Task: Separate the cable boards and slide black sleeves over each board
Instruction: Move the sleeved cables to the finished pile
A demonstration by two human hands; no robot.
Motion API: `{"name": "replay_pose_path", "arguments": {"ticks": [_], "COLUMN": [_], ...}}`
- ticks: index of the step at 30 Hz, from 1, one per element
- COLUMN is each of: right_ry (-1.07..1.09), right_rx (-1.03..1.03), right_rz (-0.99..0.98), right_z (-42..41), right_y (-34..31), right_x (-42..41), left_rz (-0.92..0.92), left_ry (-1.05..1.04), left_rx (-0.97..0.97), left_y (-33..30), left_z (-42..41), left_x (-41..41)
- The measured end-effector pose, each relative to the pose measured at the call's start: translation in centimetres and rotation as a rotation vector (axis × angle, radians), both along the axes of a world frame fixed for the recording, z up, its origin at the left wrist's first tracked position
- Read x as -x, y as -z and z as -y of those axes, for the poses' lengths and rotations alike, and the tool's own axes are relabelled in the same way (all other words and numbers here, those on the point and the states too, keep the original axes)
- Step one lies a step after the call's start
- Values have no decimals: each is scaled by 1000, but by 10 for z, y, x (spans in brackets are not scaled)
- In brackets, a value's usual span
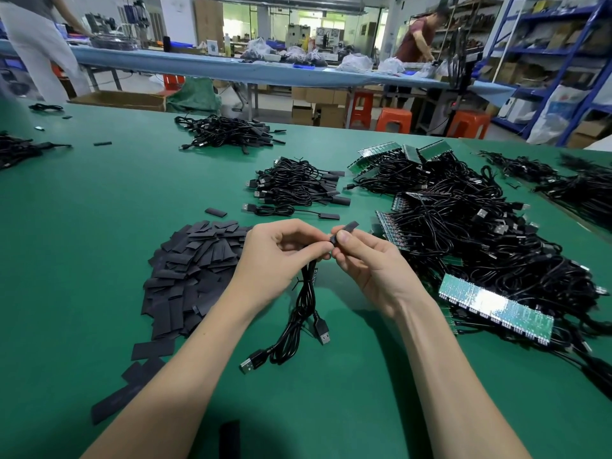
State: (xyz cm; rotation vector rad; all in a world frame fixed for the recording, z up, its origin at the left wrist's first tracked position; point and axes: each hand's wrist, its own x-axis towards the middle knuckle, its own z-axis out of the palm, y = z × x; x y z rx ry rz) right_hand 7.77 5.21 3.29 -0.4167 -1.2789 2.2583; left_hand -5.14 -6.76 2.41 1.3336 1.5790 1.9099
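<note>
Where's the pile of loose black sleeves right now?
In the head view, the heap of flat black sleeves lies on the green table, just left of the left hand.

Bare green desk [82,226] lay open on the left and along the near edge, room enough for a hand to pass. A heap of black sleeves [192,273] blocked the left-centre, and a tangle of cables and board strips [480,246] crowded the whole right side. Between them, a narrow lane held two dangling USB cables [298,323].
</note>
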Motion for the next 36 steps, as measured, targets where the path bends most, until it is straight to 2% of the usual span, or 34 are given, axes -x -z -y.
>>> {"name": "replay_pose_path", "arguments": {"ticks": [9, 14, 24, 36], "right_ry": [8, 5, -14, -24], "right_rx": [-16, 58, 45, 34], "right_rz": [35, 26, 54, 62], "right_z": [0, -2, -4, -2], "right_y": [-1, 0, 2, 3], "right_x": [1, 0, -2, -1], "left_rz": [33, 21, -64, -56], "left_ry": [-42, -6, -62, -88], "left_rx": [-9, 43, 62, 52], "left_y": [0, 1, 2, 2], "left_z": [-2, -1, 1, 2], "left_x": [-1, 0, -2, -6]}}
